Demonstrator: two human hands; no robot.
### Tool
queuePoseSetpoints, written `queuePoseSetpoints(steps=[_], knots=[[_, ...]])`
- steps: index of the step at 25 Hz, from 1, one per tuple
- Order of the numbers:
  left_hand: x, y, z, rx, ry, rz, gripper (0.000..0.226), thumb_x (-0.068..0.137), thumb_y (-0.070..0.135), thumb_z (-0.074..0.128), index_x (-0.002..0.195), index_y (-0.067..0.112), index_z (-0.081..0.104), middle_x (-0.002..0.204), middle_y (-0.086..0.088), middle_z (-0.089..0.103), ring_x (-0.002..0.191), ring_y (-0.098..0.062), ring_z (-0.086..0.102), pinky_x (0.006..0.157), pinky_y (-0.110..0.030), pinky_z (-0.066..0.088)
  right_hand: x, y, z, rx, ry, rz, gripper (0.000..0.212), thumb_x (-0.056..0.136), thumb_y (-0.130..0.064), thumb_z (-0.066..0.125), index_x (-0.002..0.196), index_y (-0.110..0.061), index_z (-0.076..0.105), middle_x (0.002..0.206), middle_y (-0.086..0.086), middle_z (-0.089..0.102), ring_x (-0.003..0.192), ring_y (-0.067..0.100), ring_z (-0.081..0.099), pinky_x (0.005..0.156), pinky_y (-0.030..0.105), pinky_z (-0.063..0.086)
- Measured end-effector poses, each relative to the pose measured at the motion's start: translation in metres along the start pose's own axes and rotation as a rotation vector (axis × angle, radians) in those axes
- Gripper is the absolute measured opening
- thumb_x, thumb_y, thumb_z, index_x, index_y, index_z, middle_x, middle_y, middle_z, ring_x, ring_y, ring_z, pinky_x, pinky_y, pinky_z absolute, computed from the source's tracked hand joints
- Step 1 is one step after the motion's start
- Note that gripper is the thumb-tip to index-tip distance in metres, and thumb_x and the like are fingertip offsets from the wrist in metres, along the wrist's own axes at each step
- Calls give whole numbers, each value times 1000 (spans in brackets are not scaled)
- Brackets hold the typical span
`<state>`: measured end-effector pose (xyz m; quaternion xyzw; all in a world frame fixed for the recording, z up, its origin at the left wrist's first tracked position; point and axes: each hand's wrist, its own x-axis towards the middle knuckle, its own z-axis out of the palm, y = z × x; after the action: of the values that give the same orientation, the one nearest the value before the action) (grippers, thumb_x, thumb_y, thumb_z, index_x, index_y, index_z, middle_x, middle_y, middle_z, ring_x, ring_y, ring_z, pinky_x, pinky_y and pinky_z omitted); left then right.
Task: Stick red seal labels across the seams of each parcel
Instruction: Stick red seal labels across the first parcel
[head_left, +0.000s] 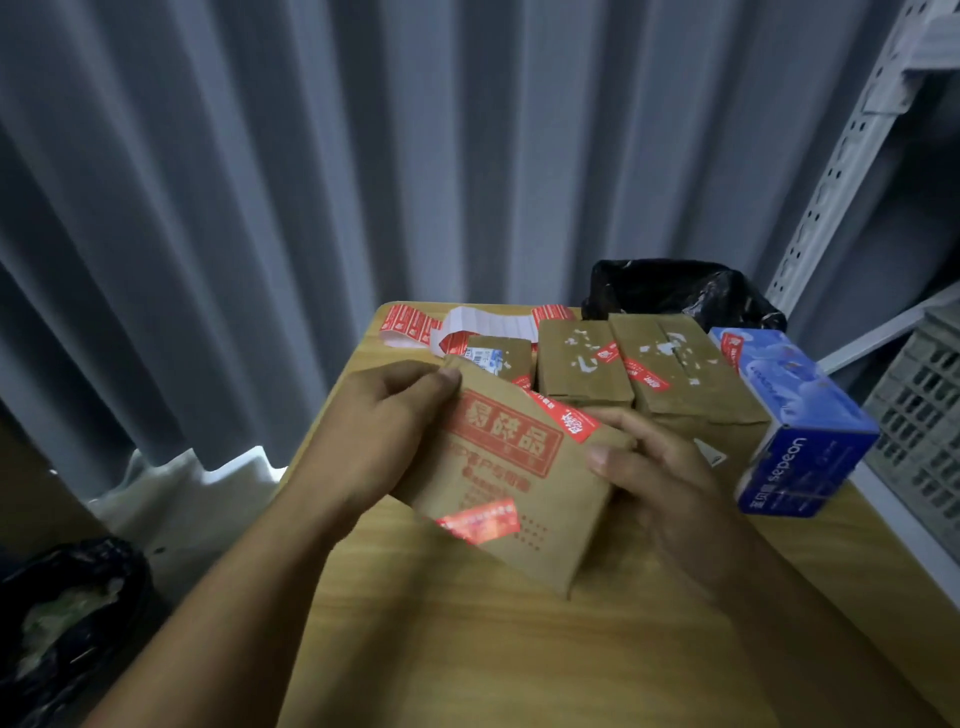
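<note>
While both hands hold it tilted above the wooden table (467, 649), the parcel (519, 499), a flat brown cardboard box printed with red characters, sits at the middle of our view. Our left hand (384, 431) grips the parcel's upper left corner, with the thumb on the printed face and the other fingers curled behind. Our right hand (670, 483) grips the parcel's right edge, the thumb laid on the face and the remaining fingers wrapped behind. One red label (566, 418) runs across the parcel's upper edge, between the two hands. A second red label (480, 522) sits low on the printed face. Just beyond the parcel we find a small box (501, 356) with a white-and-blue sticker. To the right of that are a second box (584, 364) and a third box (685, 374), side by side, each with a red label on top. Right of the parcel, near the right hand, lies a blue box (800, 421). Farther beyond the parcel a strip of labels (415, 325) curls at the far edge of the table, and a black bag (675, 291) rises behind the boxes. A grey curtain (260, 156) hangs behind everything, and a metal rack (857, 130) stands to the far right of the parcel.
</note>
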<state>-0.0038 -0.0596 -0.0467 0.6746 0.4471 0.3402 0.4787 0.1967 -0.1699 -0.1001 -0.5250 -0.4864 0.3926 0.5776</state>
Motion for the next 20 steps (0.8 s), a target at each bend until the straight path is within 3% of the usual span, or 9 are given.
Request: queuePoseSetpoints(steps=[3,5,8,11,15,18,20], knots=[[-10,-10,0,-209,-158,12,14,93,30,65,101,21,72,102,-2,77,97,-25,74,93,-48,53,-5,-2,-15,-3,-12,-45,42,74,-38,65,113,-27,70,110,13,73,106,34,67,89,49,50],[-9,-21,1,-347,-223,-18,30,85,26,73,112,16,65,110,-8,76,103,-29,72,101,-55,49,-5,-5,-21,-29,-15,-66,46,73,-37,64,117,-25,68,113,14,72,108,36,66,92,53,51],[-6,-37,2,-437,-303,-70,60,72,19,76,129,16,56,113,-9,75,104,-30,72,92,-47,54,-8,-6,-22,-60,-34,-103,46,71,-35,65,116,-27,69,118,8,68,109,28,67,84,42,58],[-6,-48,4,-517,-397,-101,74,60,19,82,130,21,58,117,-13,73,105,-34,71,81,-35,61,-14,-2,-21,-151,-32,-193,43,76,-32,66,118,-23,68,129,-3,59,119,15,61,84,34,59],[-5,-56,8,-522,-347,-64,76,54,21,83,127,21,60,118,-11,73,107,-32,71,79,-31,60,-16,3,-25,-395,33,-318,42,81,-32,67,122,-23,65,134,-12,55,131,14,51,92,39,57],[-3,-58,8,-460,-294,-23,90,51,24,86,135,20,52,122,-2,72,114,-26,68,89,-35,57,-16,8,-25,-553,91,-437,38,85,-31,66,122,-24,66,129,-14,57,128,15,53,93,42,56],[-1,-58,9,-467,-297,-31,93,51,23,85,137,20,50,123,-2,72,113,-24,69,86,-32,59,-16,10,-26,-598,107,-488,35,87,-30,66,120,-20,68,125,-13,60,124,17,56,91,42,56]])
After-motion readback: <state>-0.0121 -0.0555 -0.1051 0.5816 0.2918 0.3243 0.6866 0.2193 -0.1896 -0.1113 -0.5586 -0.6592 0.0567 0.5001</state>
